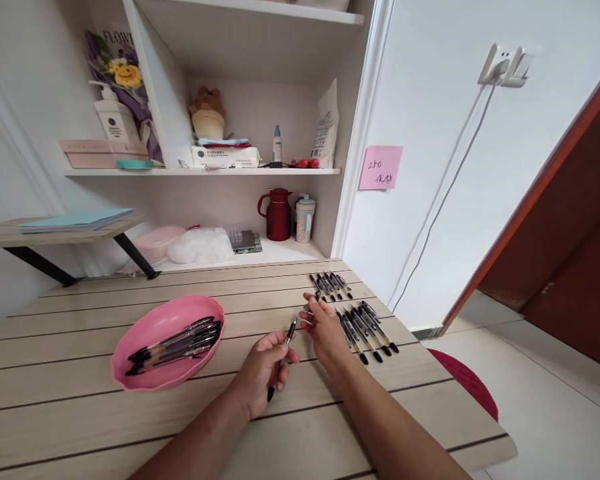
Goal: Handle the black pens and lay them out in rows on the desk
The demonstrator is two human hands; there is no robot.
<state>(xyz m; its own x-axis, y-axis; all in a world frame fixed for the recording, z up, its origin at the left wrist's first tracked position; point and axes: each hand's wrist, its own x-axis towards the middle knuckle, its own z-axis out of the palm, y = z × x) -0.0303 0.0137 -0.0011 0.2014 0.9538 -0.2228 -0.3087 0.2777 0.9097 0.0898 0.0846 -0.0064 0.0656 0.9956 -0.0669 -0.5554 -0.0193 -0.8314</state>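
Note:
My left hand [266,370] is closed around a gel pen [291,331], slanted with its tip up toward my right hand and its black end below my fingers. My right hand [325,327] pinches a small clear and dark piece, apparently the pen's cap [307,307], just beyond the tip. Beside my right hand lies a row of uncapped pens [367,323] with black ends. Behind it is a row of short clear and black pieces [330,285] that look like caps. At left, a pink bowl [167,312] holds several capped pens [180,347].
The wood-plank table [180,427] ends at a rounded right corner. A small raised shelf [70,233] on black legs stands at the left. Along the back, a cabinet holds a red jug [279,215], a cup [305,219] and a plastic bag [200,245].

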